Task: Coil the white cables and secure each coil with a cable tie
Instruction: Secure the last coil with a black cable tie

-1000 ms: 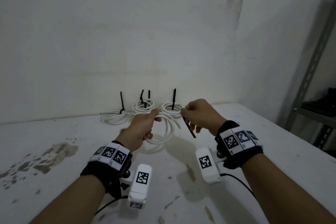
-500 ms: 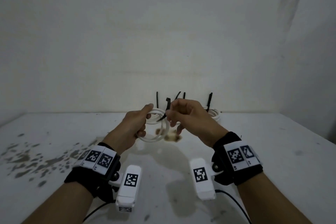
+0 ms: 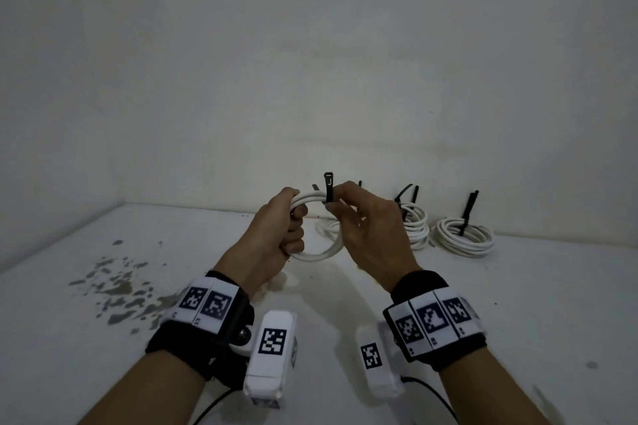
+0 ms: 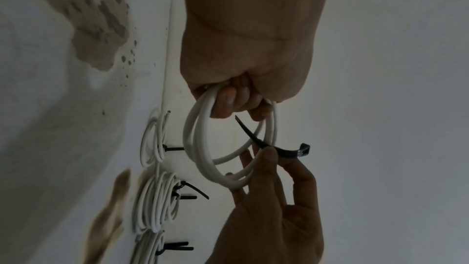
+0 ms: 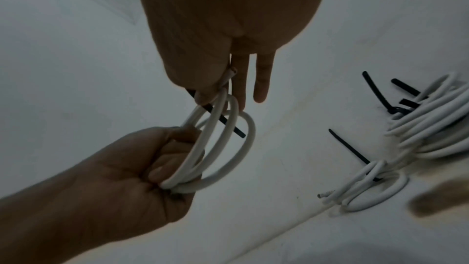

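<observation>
A small white cable coil [image 3: 317, 254] [image 4: 200, 148] [image 5: 223, 148] hangs in the air above the white table [image 3: 518, 304]. My left hand [image 3: 286, 228] [image 4: 238, 105] [image 5: 162, 164] grips its left side, fingers curled round the loops. My right hand [image 3: 348, 207] [image 4: 266, 160] [image 5: 215, 91] pinches a black cable tie [image 3: 328, 188] [image 4: 284, 151] [image 5: 228, 123] against the coil's top. The tie's head sticks up above the thumb, and its tail passes through the loops.
Three tied white coils with black tie tails standing up lie along the back wall: one [image 3: 464, 240] at right, one [image 3: 414, 224] beside it, one [image 3: 328, 228] partly behind my hands. Paint is chipped [image 3: 117, 290] on the table's left.
The head view has swung left, so the tied coils now sit to the right. My right hand has brought the tie upright across the coil's top, its head now above the thumb.
</observation>
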Action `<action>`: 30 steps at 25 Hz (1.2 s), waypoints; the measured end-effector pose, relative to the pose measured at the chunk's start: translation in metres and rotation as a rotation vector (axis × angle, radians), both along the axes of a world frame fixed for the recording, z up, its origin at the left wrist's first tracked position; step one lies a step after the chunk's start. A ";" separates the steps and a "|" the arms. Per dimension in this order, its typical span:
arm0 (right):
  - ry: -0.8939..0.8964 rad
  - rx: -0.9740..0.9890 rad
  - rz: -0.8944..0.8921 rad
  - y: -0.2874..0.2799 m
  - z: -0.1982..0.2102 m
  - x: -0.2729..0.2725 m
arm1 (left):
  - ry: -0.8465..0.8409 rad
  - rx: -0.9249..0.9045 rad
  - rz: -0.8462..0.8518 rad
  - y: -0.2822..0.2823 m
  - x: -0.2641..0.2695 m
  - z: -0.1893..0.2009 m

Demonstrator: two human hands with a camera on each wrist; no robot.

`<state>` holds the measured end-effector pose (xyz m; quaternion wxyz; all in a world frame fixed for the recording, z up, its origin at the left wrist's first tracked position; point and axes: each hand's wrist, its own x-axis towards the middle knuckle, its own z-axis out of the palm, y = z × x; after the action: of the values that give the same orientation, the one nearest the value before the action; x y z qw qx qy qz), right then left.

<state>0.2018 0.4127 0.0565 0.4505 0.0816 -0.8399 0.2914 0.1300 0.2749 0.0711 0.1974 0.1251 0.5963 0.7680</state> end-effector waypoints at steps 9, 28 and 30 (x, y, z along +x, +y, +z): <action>0.074 0.136 -0.061 -0.004 -0.001 -0.009 | -0.105 0.101 -0.049 0.000 0.002 0.002; -0.022 0.115 0.054 -0.019 0.008 0.000 | -0.061 0.094 0.144 -0.001 0.000 0.003; -0.107 -0.147 0.091 -0.024 0.014 0.002 | 0.037 0.050 0.146 -0.003 0.004 0.006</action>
<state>0.2033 0.3890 0.0705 0.3960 0.0709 -0.8346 0.3763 0.1342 0.2723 0.0771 0.1266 0.1004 0.5882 0.7924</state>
